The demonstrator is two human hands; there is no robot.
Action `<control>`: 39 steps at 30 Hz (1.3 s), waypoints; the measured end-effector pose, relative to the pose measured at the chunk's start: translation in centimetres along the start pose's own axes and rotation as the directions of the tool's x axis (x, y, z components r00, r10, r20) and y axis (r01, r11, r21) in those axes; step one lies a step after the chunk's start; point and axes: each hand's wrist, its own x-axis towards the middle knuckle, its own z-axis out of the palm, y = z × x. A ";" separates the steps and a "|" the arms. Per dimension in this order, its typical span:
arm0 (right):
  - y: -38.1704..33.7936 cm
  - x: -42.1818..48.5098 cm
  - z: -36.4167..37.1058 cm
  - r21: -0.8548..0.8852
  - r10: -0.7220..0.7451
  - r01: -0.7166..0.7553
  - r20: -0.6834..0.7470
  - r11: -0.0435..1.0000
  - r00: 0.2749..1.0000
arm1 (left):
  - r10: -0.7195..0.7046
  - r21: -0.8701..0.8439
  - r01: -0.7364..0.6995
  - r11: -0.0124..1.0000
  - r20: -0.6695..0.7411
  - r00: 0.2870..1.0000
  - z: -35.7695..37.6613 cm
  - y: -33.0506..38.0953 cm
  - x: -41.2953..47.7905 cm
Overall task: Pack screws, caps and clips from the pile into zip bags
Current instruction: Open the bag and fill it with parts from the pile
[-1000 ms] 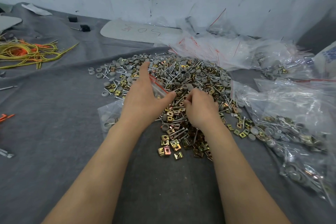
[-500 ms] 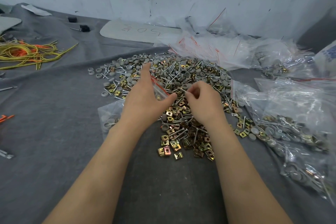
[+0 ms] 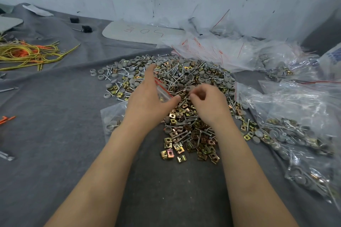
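A: L hand, status?
B: Over the left flank of the pile, mid tabletop. Thumb and fingers pinch a small zip bag with the red strip up and the mouth turned toward the R hand. Prob. so parts drop straight in.
A: R hand?
B: Just beside the bag mouth, above the pile. Fingers curled in, tips bunched. Blurred, so can't tell if they pinch a part, or which.
A: Pile makeup?
B: Screws and grey caps mostly on the far side, gold clips spilling toward the near edge. All within short reach of both hands.
A: Other bags?
B: Filled bags stacked along the right edge, likely parked clear of the work. Empty bags heaped at the far edge. One part-filled bag lies under the L wrist.
A: Progress?
B: Judgement: mid-fill on this bag; pile is large, so a lot remains.
A: Risk?
B: Thin bag mouth may fold shut, and small parts could miss it.
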 end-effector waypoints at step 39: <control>-1.2 -0.9 -0.4 -0.467 0.237 -0.069 0.311 0.881 0.921 | -0.042 -0.044 0.041 0.998 -0.016 0.999 -0.2 0.1 0.0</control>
